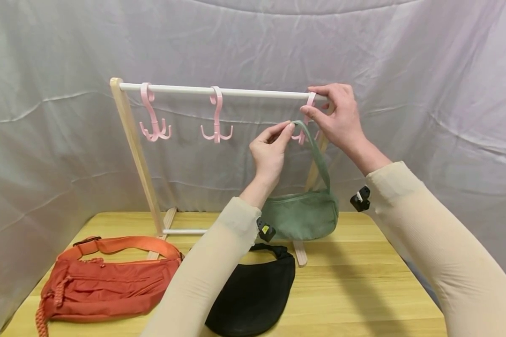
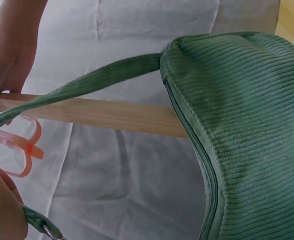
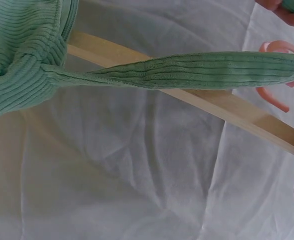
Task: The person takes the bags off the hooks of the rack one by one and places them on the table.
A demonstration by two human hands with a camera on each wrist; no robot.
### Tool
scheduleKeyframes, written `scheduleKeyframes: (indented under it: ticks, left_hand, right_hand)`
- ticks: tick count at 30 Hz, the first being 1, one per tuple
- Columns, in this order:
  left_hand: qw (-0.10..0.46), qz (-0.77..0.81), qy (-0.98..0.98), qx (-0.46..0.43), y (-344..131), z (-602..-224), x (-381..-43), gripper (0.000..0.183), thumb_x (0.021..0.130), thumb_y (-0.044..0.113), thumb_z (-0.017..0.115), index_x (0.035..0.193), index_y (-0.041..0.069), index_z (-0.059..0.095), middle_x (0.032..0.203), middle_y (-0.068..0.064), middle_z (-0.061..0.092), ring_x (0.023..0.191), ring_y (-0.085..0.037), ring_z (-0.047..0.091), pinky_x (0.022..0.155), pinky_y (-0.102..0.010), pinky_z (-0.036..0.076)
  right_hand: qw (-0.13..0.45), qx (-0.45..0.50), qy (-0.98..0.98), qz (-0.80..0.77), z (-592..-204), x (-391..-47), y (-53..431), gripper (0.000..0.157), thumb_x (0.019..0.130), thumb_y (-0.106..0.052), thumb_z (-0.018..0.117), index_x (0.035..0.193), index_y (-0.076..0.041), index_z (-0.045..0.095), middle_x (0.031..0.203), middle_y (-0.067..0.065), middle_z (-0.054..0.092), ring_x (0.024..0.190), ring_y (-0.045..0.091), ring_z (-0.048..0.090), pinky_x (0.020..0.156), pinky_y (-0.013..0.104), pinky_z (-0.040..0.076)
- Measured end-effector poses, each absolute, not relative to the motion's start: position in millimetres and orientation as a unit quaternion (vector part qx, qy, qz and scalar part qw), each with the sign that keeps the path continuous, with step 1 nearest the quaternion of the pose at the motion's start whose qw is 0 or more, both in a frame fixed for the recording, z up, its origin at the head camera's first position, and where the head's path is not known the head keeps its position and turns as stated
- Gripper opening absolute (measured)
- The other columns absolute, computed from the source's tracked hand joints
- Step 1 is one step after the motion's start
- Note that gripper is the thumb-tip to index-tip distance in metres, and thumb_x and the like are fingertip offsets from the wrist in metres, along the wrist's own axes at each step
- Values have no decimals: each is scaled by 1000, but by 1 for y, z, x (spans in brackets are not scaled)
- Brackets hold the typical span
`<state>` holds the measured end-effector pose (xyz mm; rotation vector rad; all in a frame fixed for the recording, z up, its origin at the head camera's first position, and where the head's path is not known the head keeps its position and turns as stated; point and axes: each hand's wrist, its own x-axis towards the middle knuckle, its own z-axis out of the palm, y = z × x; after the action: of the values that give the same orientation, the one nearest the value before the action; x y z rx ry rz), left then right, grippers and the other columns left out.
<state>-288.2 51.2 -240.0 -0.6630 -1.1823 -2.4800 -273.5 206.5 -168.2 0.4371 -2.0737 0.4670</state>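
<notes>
A green corduroy shoulder bag (image 1: 303, 215) hangs by its strap (image 1: 318, 159) from my left hand (image 1: 267, 152), which pinches the strap near its top. The strap passes in front of the right-hand pink hook (image 1: 302, 136). At the right end of the white rod (image 1: 257, 93), my right hand (image 1: 341, 112) holds the top of that hook, thumb in front and fingers at the rod. The bag's ribbed body (image 2: 256, 125) and zip fill the right of the left wrist view. In the right wrist view the strap (image 3: 201, 70) crosses before the wooden post (image 3: 236, 117).
Two more pink hooks, one left (image 1: 153, 126) and one in the middle (image 1: 217, 117), hang on the rod. On the wooden table (image 1: 341, 281) lie an orange-red bag (image 1: 114, 285) and a black bag (image 1: 257, 295), partly behind my left arm. A grey curtain (image 1: 253, 47) stands behind.
</notes>
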Motion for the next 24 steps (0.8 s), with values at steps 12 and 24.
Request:
scheduleKeyframes:
  ticks: [12,24]
  left_hand:
    - [166,-856,-414,-259,53,-249,-295,21,79,5,76,96,-7,72,90,-13,73,74,-8,66,72,-26,56]
    - [164,-858,-402,-273,46,-249,-294,22,78,10,78,96,-3,73,89,-9,73,77,-12,68,75,-30,56]
  right_hand:
    - [479,209,-837,164,-169,-272,211,43,81,-29,76,119,-11,66,106,10,66,104,25,47,94,34,33]
    - [453,209,-856,137,-164,-268,216,49,82,-23,76,128,-14,61,118,7,66,113,28,48,96,43,36]
